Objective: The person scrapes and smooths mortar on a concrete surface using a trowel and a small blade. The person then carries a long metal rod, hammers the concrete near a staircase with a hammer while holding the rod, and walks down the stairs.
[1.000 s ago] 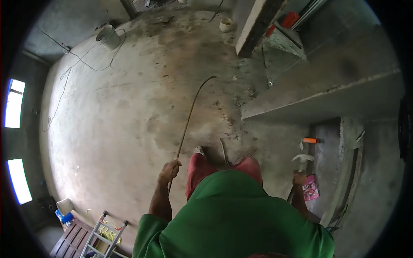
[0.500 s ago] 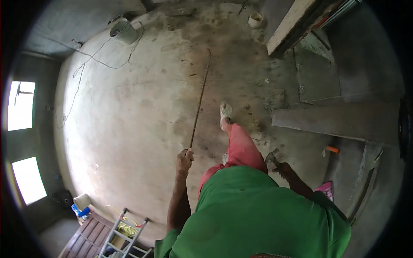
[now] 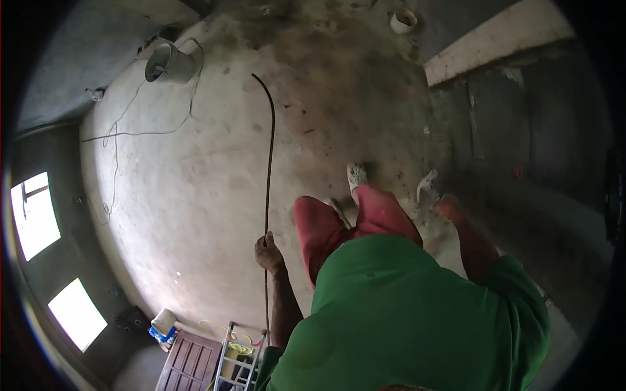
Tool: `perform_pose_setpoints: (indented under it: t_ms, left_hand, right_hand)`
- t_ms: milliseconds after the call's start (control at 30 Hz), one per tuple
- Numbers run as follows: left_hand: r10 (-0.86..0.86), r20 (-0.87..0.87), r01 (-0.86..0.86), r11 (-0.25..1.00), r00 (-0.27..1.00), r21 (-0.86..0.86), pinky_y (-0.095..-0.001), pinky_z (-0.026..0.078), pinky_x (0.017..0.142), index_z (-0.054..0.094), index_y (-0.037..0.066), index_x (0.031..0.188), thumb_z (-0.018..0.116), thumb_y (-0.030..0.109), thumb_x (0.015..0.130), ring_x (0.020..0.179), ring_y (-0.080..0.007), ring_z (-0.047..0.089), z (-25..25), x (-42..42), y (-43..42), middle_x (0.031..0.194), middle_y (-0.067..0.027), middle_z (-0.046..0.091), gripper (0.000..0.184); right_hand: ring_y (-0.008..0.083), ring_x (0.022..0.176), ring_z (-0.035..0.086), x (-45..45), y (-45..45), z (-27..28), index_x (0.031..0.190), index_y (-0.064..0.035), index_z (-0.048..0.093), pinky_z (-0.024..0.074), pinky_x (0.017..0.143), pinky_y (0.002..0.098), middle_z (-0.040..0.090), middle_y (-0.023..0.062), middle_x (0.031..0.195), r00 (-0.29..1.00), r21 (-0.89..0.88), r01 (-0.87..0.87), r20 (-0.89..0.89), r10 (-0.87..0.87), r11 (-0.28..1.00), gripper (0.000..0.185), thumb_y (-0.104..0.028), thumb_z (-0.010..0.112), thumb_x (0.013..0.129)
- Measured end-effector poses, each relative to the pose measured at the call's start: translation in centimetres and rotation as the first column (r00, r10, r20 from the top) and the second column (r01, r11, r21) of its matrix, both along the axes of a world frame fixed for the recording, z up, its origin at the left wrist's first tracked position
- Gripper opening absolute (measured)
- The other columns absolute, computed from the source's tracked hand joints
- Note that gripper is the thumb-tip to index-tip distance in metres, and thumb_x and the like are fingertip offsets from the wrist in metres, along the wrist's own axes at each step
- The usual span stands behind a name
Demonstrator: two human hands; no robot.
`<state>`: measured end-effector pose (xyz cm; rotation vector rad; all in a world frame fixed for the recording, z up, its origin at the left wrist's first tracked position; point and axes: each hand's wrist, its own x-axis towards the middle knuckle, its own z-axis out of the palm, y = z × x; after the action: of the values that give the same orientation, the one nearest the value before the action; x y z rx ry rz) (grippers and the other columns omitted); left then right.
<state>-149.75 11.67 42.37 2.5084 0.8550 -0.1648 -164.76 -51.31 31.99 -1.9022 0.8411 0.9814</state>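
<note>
My left hand (image 3: 268,253) is closed around a long, thin rebar rod (image 3: 270,156), whose far end curves to the left. The rod's near end runs down beside my forearm. Out to my right, my right hand (image 3: 446,208) grips what looks like a hammer (image 3: 427,185) with a pale grey head; blur hides its finer shape. Below me are my red-clad legs and a pale shoe (image 3: 357,174) on the stained concrete floor (image 3: 195,215).
A bucket (image 3: 175,65) with a cable (image 3: 156,132) stands at the far left, a smaller white bucket (image 3: 403,21) at the far right. Lower left are a ladder (image 3: 238,358), a brown panelled door (image 3: 190,362) and a pale container (image 3: 163,320). A dark wall (image 3: 521,130) borders the right side.
The rod has swung left, and its near end now shows behind my left hand. My right hand has moved forward with the tool. My view has turned and my legs have stepped.
</note>
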Motion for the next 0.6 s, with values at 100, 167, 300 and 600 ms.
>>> perform_pose_setpoints:
  t_ms: [100,167,300,600]
  left_hand:
    - [0.021,0.001,-0.021,1.0,1.0,-0.022,-0.0438,0.048,0.076,0.071,0.002,0.088,0.069,0.032,0.089,0.081,-0.033,0.062,-0.6,5.8,2.0,0.088,-0.015,0.068,0.031]
    - [0.034,0.011,-0.033,0.996,0.999,-0.083,-0.0405,0.045,0.066,0.07,0.0,0.085,0.069,0.033,0.09,0.069,-0.0255,0.058,-0.2,10.2,2.5,0.074,-0.0112,0.065,0.033]
    - [0.09,-0.03,-0.095,0.96,0.995,-0.262,-0.0326,0.036,0.051,0.067,-0.001,0.078,0.068,0.034,0.094,0.056,-0.0114,0.045,-3.0,20.7,6.2,0.058,-0.0002,0.05,0.039]
    - [0.061,-0.145,-0.133,0.817,0.988,-0.561,-0.0261,0.022,0.048,0.064,0.004,0.084,0.059,0.044,0.099,0.052,-0.0042,0.031,-3.8,52.7,14.1,0.058,0.0081,0.039,0.043]
  right_hand:
    - [0.0199,0.043,0.052,12.4,1.0,2.8,0.065,-0.003,0.066,0.0432,0.044,0.0375,0.054,0.0034,0.052,0.971,-0.177,-0.179,-0.189,0.145,0.968,0.035,-0.032,0.079,0.077]
    - [0.0212,0.043,0.053,19.8,3.0,5.4,0.061,-0.0042,0.063,0.0438,0.045,0.0388,0.054,0.0048,0.051,0.982,-0.187,-0.122,-0.164,0.092,0.975,0.035,-0.031,0.08,0.076]
    - [0.0234,0.049,0.059,27.5,5.8,1.5,0.075,-0.0023,0.068,0.0468,0.048,0.038,0.062,0.0108,0.061,0.964,-0.01,0.254,-0.082,-0.254,0.967,0.031,-0.03,0.082,0.076]
    - [0.0249,0.053,0.063,43.9,17.8,6.3,0.107,0.001,0.068,0.0538,0.049,0.0424,0.066,0.0135,0.073,0.875,-0.143,0.193,-0.422,-0.236,0.971,0.048,-0.035,0.081,0.078]
